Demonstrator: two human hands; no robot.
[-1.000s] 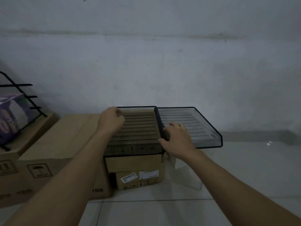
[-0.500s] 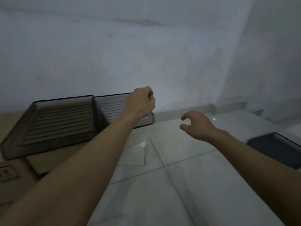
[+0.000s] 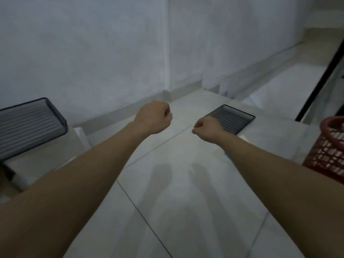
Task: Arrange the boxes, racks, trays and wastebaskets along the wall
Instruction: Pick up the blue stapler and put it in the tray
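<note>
A dark ribbed tray [image 3: 29, 125] sits at the left edge, raised off the floor beside the wall. A second dark tray [image 3: 233, 119] lies flat on the tiled floor to the right, just beyond my right hand [image 3: 206, 128]. A red mesh wastebasket [image 3: 329, 151] stands at the right edge. My left hand [image 3: 155, 117] hangs in the air over the floor, fingers curled, holding nothing. My right hand is also curled and holds nothing; it partly covers the floor tray's near left corner.
The grey wall meets a corner at centre top, with a skirting along its base. A pale box or stand [image 3: 46, 155] carries the left tray. A black slanted bar [image 3: 320, 79] and a raised step lie at the right.
Both hands left the two trays on the boxes. The view swung right, so the floor tray and the red wastebasket came in. Both hands curled up in the air.
</note>
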